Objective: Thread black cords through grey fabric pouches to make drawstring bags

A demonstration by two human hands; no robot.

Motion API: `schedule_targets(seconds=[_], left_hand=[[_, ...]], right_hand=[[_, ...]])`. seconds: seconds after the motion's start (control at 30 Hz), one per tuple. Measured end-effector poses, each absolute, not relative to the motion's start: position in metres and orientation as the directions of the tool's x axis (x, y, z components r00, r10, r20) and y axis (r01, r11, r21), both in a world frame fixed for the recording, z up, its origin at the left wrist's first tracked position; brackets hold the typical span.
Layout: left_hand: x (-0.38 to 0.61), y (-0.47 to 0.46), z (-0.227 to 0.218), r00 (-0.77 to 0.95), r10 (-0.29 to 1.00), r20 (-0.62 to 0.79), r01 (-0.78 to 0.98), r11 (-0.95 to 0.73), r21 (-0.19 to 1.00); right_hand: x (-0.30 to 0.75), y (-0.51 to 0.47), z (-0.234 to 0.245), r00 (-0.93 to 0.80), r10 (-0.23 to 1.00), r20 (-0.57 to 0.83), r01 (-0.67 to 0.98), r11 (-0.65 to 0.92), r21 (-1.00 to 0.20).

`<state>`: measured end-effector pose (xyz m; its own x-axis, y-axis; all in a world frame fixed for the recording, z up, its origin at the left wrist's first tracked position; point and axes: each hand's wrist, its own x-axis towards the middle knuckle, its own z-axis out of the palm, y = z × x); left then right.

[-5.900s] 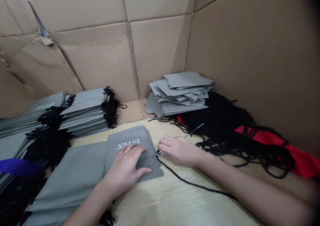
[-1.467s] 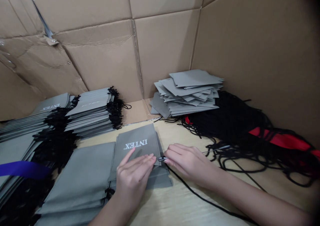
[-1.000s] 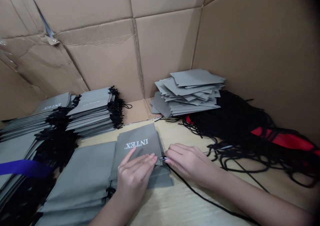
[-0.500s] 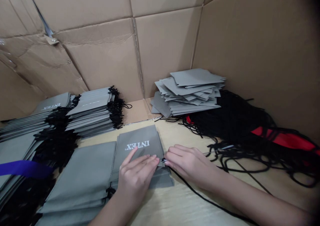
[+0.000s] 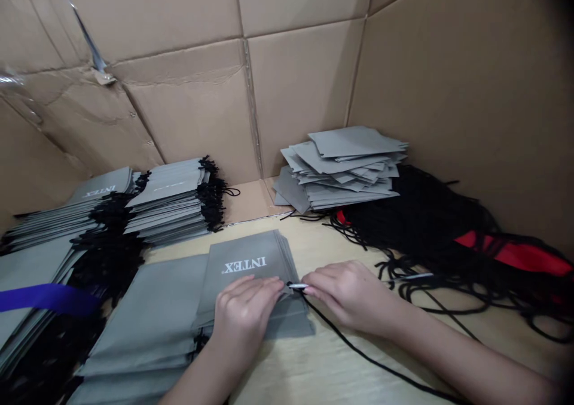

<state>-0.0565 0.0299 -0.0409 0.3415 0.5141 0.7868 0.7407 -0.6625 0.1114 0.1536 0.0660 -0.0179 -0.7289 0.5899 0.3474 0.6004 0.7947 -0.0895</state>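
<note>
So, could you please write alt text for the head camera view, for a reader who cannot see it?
The left hand rests on a grey bag printed INTEX while the right hand pinches a metal pin with a black cord at the bag's edge. Stacks of bags and a heap of cords lie behind, against cardboard walls.

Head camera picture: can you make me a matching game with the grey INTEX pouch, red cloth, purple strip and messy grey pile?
1 grey fabric pouch printed INTEX; 2 red cloth; 3 purple strip; 4 messy pile of plain grey pouches.
A far left edge; B under the left hand; C back corner; D right, under black cords.
Pairs: 1-B, 2-D, 3-A, 4-C.
</note>
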Motion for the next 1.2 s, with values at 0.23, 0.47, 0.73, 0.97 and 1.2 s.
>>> schedule_targets(seconds=[0.23,0.47,0.73,0.97,1.2], left_hand=[[-0.056,0.031,-0.043,0.366,0.493,0.789,0.691,-0.712,0.124],[-0.048,0.03,-0.041,0.331,0.473,0.816,0.648,-0.743,0.168],[-0.042,0.027,-0.039,0.406,0.566,0.717,0.662,-0.723,0.196],[-0.035,0.027,-0.017,0.275,0.947,0.167,0.947,-0.297,0.123],[-0.023,0.022,-0.019,0.308,0.944,0.115,0.95,-0.299,-0.09]], right_hand=[[0.152,0.064,-0.03,-0.726,0.464,0.508,0.548,0.837,0.018],[0.15,0.055,-0.035,-0.725,0.345,0.596,0.549,0.812,0.198],[0.144,0.054,-0.037,-0.712,0.38,0.591,0.558,0.817,0.146],[0.145,0.058,-0.038,-0.653,0.447,0.611,0.569,0.822,0.006],[0.139,0.05,-0.041,-0.667,0.461,0.586,0.545,0.838,-0.038]])
